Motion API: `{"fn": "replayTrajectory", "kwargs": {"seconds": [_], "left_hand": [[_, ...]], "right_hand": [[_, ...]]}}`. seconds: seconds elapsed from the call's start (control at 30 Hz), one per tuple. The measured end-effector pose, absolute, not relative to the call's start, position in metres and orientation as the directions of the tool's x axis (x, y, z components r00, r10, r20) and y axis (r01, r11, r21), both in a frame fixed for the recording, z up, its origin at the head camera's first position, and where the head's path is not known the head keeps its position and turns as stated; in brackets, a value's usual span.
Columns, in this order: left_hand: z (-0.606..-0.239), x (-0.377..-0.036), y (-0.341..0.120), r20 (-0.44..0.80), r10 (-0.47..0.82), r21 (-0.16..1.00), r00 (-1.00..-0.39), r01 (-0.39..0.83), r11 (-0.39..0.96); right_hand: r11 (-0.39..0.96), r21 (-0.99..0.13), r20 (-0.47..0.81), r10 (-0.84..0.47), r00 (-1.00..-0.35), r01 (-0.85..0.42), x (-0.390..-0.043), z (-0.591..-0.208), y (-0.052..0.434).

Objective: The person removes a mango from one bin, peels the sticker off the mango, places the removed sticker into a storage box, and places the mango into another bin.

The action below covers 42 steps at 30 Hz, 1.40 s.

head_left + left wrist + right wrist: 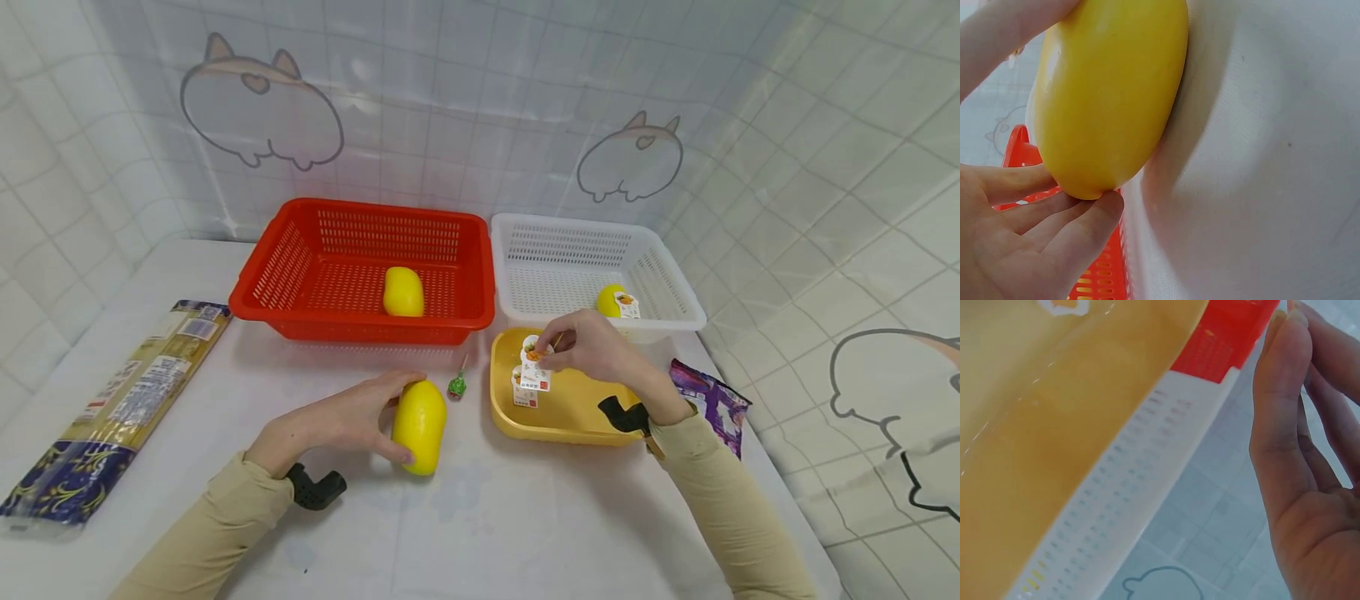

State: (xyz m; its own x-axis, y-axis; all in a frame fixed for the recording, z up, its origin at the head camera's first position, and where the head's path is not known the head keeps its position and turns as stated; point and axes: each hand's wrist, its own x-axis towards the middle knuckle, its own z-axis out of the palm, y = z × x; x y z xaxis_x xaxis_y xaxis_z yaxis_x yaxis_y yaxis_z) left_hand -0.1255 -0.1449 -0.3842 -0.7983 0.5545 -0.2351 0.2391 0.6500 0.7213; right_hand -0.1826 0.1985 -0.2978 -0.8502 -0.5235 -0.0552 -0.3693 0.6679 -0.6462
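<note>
On the near bench: left hand [337, 421] curls round a yellow mango [419, 425] lying on the white bench [480, 517]; the left wrist view shows fingertips [1094, 209] under its end.
Right hand: the right hand [600, 350] pinches a small white label card [536, 367] over the yellow tray [570, 417]; its grip is clenched on the card's top.
Tray contents: a second label card [523, 392] stands in the tray just beside the held one.
Between hands: a green lollipop [457, 385] lies on the bench.
Sides: long noodle packet [120, 400] at left, purple wrapper [712, 404] at right.
Far row: red basket [300, 275] with another mango [403, 292]; white basket [675, 292] with a labelled mango [613, 300].
</note>
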Motion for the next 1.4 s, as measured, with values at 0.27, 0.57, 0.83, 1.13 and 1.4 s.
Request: {"fn": "replayTrajectory", "kwargs": {"seconds": [0.27,0.57,0.83,1.13,1.4], "left_hand": [[-0.383,-0.125,-0.145,-0.237,0.551,0.720,-0.800,0.236,0.652],[-0.382,-0.125,-0.144,-0.246,0.548,0.723,-0.800,0.226,0.653],[-0.383,-0.125,-0.144,-0.241,0.553,0.724,-0.798,0.232,0.649],[-0.383,-0.125,-0.145,-0.235,0.557,0.724,-0.797,0.239,0.647],[-0.384,-0.126,-0.145,-0.232,0.556,0.728,-0.798,0.237,0.643]], "right_hand": [[0.686,-0.632,-0.101,-0.534,-0.839,-0.361,-0.192,-0.302,0.203],[0.710,-0.621,-0.172,-0.537,-0.826,-0.332,-0.201,-0.311,0.208],[0.745,-0.582,-0.244,-0.543,-0.804,-0.326,-0.205,-0.317,0.210],[0.761,-0.555,-0.286,-0.555,-0.781,-0.338,-0.212,-0.327,0.214],[0.771,-0.528,-0.318,-0.569,-0.759,-0.357,-0.216,-0.335,0.217]]}}
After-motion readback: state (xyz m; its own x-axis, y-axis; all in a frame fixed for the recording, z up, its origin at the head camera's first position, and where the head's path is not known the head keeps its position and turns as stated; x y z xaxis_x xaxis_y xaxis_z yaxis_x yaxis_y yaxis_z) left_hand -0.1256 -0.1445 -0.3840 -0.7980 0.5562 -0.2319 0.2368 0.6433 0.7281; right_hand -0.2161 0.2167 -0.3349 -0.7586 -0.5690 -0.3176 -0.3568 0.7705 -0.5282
